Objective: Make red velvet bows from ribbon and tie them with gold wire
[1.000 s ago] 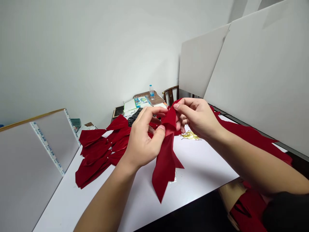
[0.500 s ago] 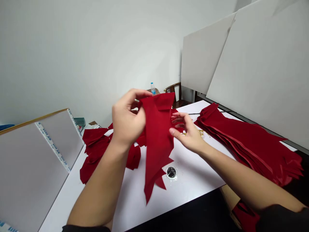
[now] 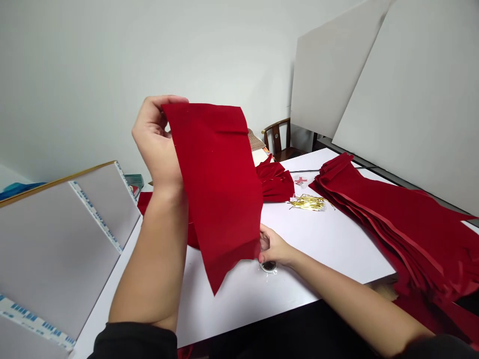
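Observation:
My left hand (image 3: 151,139) is raised at the upper left, gripping the top end of a wide red velvet ribbon (image 3: 219,184). The ribbon hangs down flat to a notched tail above the table. My right hand (image 3: 272,247) rests low on the white table (image 3: 322,244), its fingers partly hidden behind the ribbon's lower edge. Those fingers touch or nearly touch a small round disc with a dark centre (image 3: 268,267), wrapped in clear plastic. Gold metallic twist ties (image 3: 307,202) lie farther back.
A layered stack of red velvet strips (image 3: 389,224) lies along the table's right side. Red velvet bows (image 3: 275,182) sit behind the hanging ribbon. White boards (image 3: 404,89) stand at the right and grey boards (image 3: 56,244) at the left. A wooden chair (image 3: 279,137) stands behind.
My left hand has lifted the ribbon higher and farther left, and it now hangs flat. My right hand has left the ribbon's upper part and dropped to the round disc on the table.

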Available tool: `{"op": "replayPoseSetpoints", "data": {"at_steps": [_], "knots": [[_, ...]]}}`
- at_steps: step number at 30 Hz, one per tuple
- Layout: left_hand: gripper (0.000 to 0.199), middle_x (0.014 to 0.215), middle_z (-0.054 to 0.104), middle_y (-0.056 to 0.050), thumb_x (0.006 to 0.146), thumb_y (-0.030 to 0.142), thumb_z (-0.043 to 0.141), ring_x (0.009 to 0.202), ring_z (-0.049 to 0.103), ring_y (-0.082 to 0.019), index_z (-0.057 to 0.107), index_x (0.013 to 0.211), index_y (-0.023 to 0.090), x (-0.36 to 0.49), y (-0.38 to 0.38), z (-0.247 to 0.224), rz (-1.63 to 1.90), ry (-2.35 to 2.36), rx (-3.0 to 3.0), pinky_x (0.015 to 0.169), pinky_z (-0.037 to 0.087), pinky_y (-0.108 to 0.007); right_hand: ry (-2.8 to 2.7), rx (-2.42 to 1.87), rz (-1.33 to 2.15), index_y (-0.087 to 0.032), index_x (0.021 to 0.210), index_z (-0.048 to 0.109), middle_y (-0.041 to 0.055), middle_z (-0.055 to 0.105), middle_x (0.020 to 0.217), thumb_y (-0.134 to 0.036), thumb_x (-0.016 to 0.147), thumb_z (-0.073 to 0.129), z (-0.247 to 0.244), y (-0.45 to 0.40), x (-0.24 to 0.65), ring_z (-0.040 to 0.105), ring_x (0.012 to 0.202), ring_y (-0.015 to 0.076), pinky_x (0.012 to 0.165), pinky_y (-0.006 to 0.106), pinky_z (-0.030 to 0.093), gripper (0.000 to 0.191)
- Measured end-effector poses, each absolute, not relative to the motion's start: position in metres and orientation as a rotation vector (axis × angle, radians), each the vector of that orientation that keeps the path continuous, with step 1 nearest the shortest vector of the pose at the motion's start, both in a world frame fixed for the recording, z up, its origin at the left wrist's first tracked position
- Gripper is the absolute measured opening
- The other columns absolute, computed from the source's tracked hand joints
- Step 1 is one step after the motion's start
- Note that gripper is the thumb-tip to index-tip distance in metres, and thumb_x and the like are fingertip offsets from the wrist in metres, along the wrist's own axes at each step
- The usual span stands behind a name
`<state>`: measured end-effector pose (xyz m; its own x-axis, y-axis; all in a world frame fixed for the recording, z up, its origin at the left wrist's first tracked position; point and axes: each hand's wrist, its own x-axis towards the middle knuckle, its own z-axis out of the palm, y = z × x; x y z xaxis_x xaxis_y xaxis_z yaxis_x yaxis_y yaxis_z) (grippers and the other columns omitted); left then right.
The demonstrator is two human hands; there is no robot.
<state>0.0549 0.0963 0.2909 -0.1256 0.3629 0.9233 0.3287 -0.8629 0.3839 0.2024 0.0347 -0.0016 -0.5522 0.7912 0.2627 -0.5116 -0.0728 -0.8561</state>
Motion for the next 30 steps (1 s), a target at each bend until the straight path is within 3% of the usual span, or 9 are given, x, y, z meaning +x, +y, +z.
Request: {"op": "replayPoseSetpoints", "data": {"at_steps": [5, 9, 13, 18, 21, 24, 27, 30], "knots": [[0.017, 0.079, 0.064, 0.003, 0.081, 0.008, 0.065, 0.066, 0.058, -0.005, 0.068, 0.098, 0.012, 0.025, 0.116, 0.276, 2.24, 0.907, 1.864, 0.057, 0.042, -0.017, -1.226, -0.406, 1.781, -0.017, 0.125, 0.063, 0.0118, 0.073, 0.123, -0.043, 0.077, 0.09, 0.009, 0.028, 0.211, 0.073, 0.11, 0.0221, 0.104, 0.039, 0.057, 0.061], [0.032, 0.062, 0.06, 0.011, 0.081, 0.015, 0.075, 0.054, 0.051, -0.004, 0.064, 0.111, 0.019, -0.018, 0.117, 0.251, 2.115, 1.112, 1.77, 0.058, 0.048, -0.02, -1.228, -0.589, 1.812, -0.017, 0.106, 0.063, 0.0075, 0.077, 0.105, -0.042, 0.072, 0.093, 0.015, 0.044, 0.252, 0.076, 0.092, 0.0188, 0.087, 0.032, 0.062, 0.052], [0.043, 0.062, 0.064, 0.012, 0.075, 0.014, 0.074, 0.05, 0.051, -0.006, 0.068, 0.117, 0.023, -0.059, 0.1, 0.219, 1.923, 1.381, 1.531, 0.06, 0.056, -0.025, -1.266, -0.813, 1.804, -0.018, 0.105, 0.061, 0.0073, 0.079, 0.093, -0.044, 0.067, 0.094, 0.023, 0.067, 0.302, 0.076, 0.08, 0.0199, 0.074, 0.03, 0.062, 0.057], [0.035, 0.096, 0.076, 0.002, 0.064, 0.018, 0.07, 0.085, 0.068, -0.017, 0.075, 0.098, 0.022, -0.092, 0.064, 0.171, 1.578, 1.559, 1.321, 0.07, 0.06, -0.025, -1.268, -1.053, 1.553, -0.015, 0.104, 0.065, 0.0081, 0.077, 0.088, -0.046, 0.062, 0.095, 0.029, 0.092, 0.335, 0.075, 0.079, 0.0204, 0.075, 0.031, 0.06, 0.06], [0.039, 0.09, 0.076, -0.004, 0.054, 0.02, 0.068, 0.084, 0.067, -0.019, 0.079, 0.092, 0.017, -0.106, 0.043, 0.141, 1.534, 1.539, 1.161, 0.068, 0.058, -0.025, -1.26, -1.158, 1.359, -0.014, 0.1, 0.069, 0.0076, 0.076, 0.087, -0.046, 0.058, 0.096, 0.028, 0.106, 0.338, 0.071, 0.078, 0.0187, 0.074, 0.031, 0.057, 0.059], [0.036, 0.093, 0.077, -0.008, 0.06, 0.03, 0.07, 0.09, 0.069, -0.024, 0.079, 0.092, 0.015, -0.11, 0.027, 0.111, 1.541, 1.425, 1.096, 0.072, 0.06, -0.03, -1.252, -1.22, 1.18, -0.014, 0.097, 0.071, 0.0079, 0.075, 0.088, -0.049, 0.055, 0.096, 0.019, 0.118, 0.334, 0.069, 0.079, 0.019, 0.076, 0.033, 0.056, 0.06], [0.028, 0.085, 0.074, -0.006, 0.069, 0.04, 0.075, 0.074, 0.066, -0.019, 0.074, 0.082, 0.016, -0.104, 0.021, 0.084, 1.756, 1.6, 0.967, 0.057, 0.055, -0.027, -1.153, -1.213, 1.138, -0.015, 0.102, 0.069, 0.0061, 0.073, 0.08, -0.052, 0.054, 0.095, 0.005, 0.123, 0.328, 0.066, 0.073, 0.0188, 0.071, 0.033, 0.055, 0.067], [0.049, 0.073, 0.07, 0.001, 0.067, 0.042, 0.085, 0.061, 0.062, -0.014, 0.071, 0.107, 0.017, -0.097, 0.024, 0.064, 1.726, 1.706, 0.963, 0.056, 0.054, -0.025, -1.006, -1.167, 1.202, -0.015, 0.109, 0.066, 0.0031, 0.069, 0.07, -0.054, 0.053, 0.095, -0.005, 0.121, 0.323, 0.064, 0.066, 0.0182, 0.068, 0.033, 0.054, 0.074]]}}
